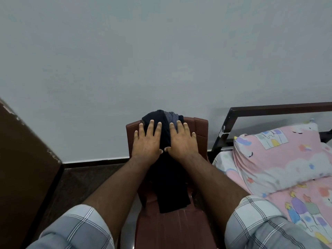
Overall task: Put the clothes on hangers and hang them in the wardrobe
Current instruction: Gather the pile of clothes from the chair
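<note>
You see dark clothes (167,177) draped over the back of a red chair (197,130), hanging down onto its seat. A striped piece (170,117) peeks out on top, bunched with the dark ones.

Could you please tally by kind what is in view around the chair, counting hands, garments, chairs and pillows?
Hands: 2, left and right
Garments: 2, dark and striped
Chairs: 1
Pillows: 1
Total: 6
</note>
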`<state>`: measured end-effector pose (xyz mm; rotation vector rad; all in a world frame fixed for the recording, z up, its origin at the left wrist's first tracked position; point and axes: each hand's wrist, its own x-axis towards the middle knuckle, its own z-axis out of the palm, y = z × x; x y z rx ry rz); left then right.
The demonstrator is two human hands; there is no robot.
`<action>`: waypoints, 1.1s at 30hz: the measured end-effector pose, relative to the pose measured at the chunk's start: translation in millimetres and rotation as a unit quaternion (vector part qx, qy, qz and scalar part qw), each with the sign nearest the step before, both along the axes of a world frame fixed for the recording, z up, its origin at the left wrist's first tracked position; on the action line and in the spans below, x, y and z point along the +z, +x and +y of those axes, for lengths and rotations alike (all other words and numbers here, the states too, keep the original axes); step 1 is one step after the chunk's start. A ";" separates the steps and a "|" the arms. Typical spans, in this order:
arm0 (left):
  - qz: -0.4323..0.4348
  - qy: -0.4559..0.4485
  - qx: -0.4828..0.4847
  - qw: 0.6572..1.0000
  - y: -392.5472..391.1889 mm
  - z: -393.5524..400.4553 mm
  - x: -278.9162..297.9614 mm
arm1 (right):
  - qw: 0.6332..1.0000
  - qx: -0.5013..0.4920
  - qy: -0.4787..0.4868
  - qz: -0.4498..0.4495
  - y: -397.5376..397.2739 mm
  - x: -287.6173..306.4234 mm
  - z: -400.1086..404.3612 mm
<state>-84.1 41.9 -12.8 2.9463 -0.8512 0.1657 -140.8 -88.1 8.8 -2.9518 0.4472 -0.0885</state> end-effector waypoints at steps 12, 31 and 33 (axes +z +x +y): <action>0.041 0.009 -0.026 0.999 109.4 -46.6 -37.8 | 0.995 -0.005 0.037 0.091 127.6 -27.2 -48.2; -0.067 -0.080 -0.032 0.994 138.7 -69.9 -65.5 | 0.985 0.015 0.121 -0.120 143.3 -59.1 -57.4; -0.057 -0.107 -0.017 0.992 134.0 -68.3 -59.8 | 0.984 0.012 0.124 -0.124 143.6 -57.7 -57.3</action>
